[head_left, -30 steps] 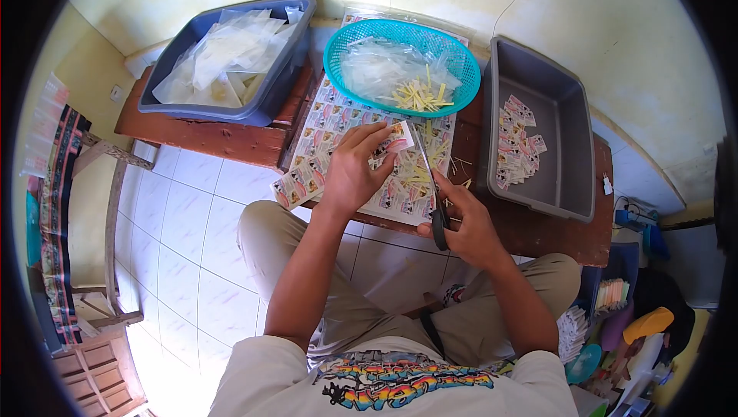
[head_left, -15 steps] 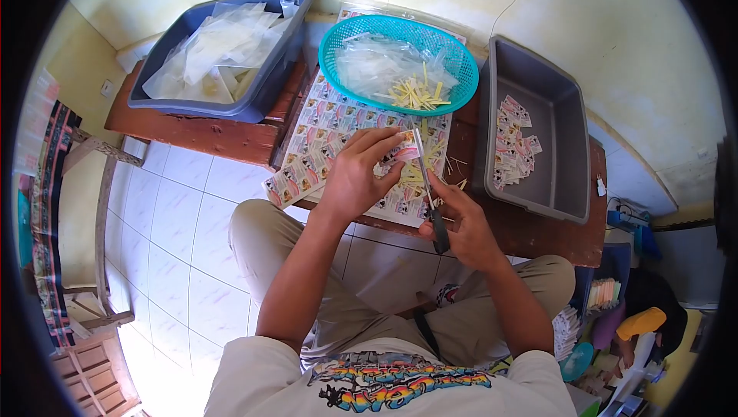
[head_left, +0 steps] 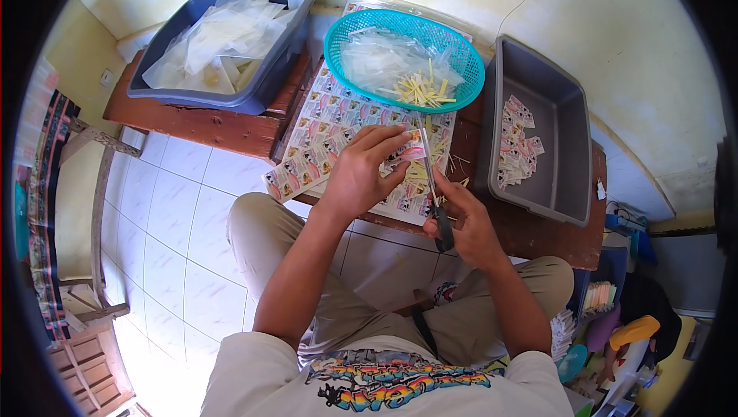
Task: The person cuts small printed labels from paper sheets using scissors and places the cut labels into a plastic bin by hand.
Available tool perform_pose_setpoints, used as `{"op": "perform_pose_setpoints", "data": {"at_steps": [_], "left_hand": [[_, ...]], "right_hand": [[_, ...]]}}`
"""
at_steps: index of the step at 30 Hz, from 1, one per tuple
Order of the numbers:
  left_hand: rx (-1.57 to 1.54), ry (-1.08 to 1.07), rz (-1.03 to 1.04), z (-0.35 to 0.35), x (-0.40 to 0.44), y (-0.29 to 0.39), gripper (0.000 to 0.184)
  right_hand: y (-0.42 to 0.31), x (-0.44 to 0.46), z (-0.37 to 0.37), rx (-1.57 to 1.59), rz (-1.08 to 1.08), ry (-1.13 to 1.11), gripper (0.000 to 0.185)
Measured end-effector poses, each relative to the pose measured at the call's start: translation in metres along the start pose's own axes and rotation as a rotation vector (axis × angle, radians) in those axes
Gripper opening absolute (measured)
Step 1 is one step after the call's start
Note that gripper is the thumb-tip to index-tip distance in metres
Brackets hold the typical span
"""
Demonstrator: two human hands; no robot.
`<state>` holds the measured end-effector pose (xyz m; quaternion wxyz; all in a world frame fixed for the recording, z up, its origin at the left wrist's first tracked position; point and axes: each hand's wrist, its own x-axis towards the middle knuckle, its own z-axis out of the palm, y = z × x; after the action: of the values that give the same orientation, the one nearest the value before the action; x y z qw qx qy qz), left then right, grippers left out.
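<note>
Between the fingers of my left hand (head_left: 360, 167) is a small printed label (head_left: 411, 148), held up over the table. My right hand (head_left: 467, 221) grips a pair of scissors (head_left: 441, 221) by the dark handles, with the blades pointing away from me along the label's right edge. Whether the blades are fully closed is hard to make out. Beneath my hands lie printed label sheets (head_left: 327, 129) and thin yellowish paper offcuts. To the right, a grey tub (head_left: 573, 148) holds a heap of cut labels (head_left: 519, 144).
A turquoise basket (head_left: 335, 71) with plastic bags and paper strips stands behind my hands. At left, a blue-grey tub (head_left: 184, 100) of clear bags rests on the wooden bench (head_left: 223, 134). Another person (head_left: 646, 325) is at the lower right.
Both hands keep nearly the same position, with the label and scissors still held. The camera view has shifted slightly. The other person's arm at lower right has moved a little.
</note>
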<state>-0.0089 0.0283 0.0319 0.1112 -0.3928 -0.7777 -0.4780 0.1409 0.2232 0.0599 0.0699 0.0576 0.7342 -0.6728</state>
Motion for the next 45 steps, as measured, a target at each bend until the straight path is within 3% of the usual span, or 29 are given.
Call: {"op": "perform_pose_setpoints", "data": {"at_steps": [45], "left_hand": [[0.013,-0.016,0.018,0.0025,-0.001,-0.0027,0.043]], "right_hand": [[0.0027,-0.0013,0.0028,0.023,0.028,0.037,0.093]]}}
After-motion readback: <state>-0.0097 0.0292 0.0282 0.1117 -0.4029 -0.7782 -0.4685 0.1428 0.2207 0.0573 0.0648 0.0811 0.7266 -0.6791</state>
